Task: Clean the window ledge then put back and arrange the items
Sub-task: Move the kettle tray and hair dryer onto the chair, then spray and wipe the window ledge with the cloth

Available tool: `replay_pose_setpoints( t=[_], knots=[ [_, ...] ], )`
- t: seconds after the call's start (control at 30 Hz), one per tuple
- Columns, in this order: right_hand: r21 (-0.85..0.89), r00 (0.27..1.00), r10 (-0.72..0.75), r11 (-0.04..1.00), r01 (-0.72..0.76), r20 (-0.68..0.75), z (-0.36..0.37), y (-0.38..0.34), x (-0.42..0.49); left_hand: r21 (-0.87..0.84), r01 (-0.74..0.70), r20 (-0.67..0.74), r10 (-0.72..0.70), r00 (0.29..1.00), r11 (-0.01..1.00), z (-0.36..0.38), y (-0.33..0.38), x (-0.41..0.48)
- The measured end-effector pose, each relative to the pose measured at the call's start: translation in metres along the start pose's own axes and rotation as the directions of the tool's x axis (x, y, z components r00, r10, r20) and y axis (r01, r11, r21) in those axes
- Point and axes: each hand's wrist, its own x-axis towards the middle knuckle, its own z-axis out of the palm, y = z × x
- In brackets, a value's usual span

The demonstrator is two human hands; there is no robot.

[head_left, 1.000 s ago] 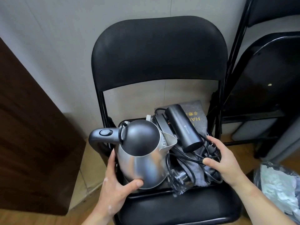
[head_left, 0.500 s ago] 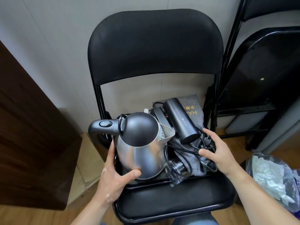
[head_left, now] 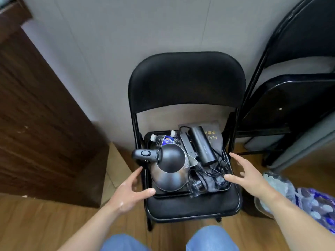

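Observation:
A black tray (head_left: 170, 195) rests on the seat of a black folding chair (head_left: 186, 84). On it stand a steel kettle (head_left: 168, 176) with a black lid and handle, a black hair dryer (head_left: 203, 145) with tangled cord, two small water bottles (head_left: 163, 139) at the back, a glass (head_left: 196, 186) and a dark booklet (head_left: 213, 133). My left hand (head_left: 129, 193) hovers open just left of the kettle, apart from it. My right hand (head_left: 248, 175) is open beside the tray's right edge, near the cord, holding nothing.
A dark wooden cabinet (head_left: 41, 124) stands at the left, and cardboard (head_left: 114, 171) leans beside the chair. Folded black chairs (head_left: 293, 87) lean against the wall at the right. A plastic bag of bottles (head_left: 308, 200) lies on the wooden floor at the right.
Both hands have come off the load: the left let go of the kettle, the right left the cord. The view has pulled back and up, showing the whole chair and my knees.

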Motion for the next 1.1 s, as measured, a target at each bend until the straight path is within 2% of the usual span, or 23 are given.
replay_pose_setpoints(
  t=[0.1, 0.17, 0.37, 0.5, 0.67, 0.8, 1.1],
  knots=[
    [-0.095, 0.999, -0.012, 0.995, 0.015, 0.032, -0.026, -0.050, -0.035, 0.043, 0.136, -0.024, -0.135, 0.991, 0.990, -0.024, 0.039, -0.051],
    [-0.172, 0.996, -0.046, 0.983, 0.058, 0.076, -0.044, -0.091, -0.057, 0.103, 0.182, -0.049, -0.178, 0.983, 0.978, -0.040, 0.077, -0.090],
    [-0.386, 0.968, -0.155, 0.895, 0.223, 0.199, -0.097, -0.226, -0.122, 0.482, 0.180, -0.063, -0.171, 0.983, 0.858, -0.096, 0.196, -0.220],
    [-0.424, 0.929, -0.223, 0.841, 0.337, 0.296, -0.108, -0.303, -0.152, 0.595, 0.166, -0.138, -0.103, 0.985, 0.786, -0.130, 0.242, -0.290],
    [-0.342, 0.936, -0.279, 0.876, 0.339, 0.213, -0.066, -0.375, -0.190, 0.520, 0.168, -0.321, 0.010, 0.947, 0.838, -0.182, 0.239, -0.355],
    [-0.244, 0.929, -0.325, 0.900, 0.362, 0.177, -0.006, -0.433, -0.219, 0.430, 0.170, -0.429, 0.036, 0.903, 0.887, -0.239, 0.214, -0.397],
    [-0.228, 0.860, -0.472, 0.831, 0.508, 0.195, 0.127, -0.585, -0.262, 0.342, 0.103, -0.428, 0.057, 0.902, 0.934, -0.384, 0.143, -0.431]
  ],
)
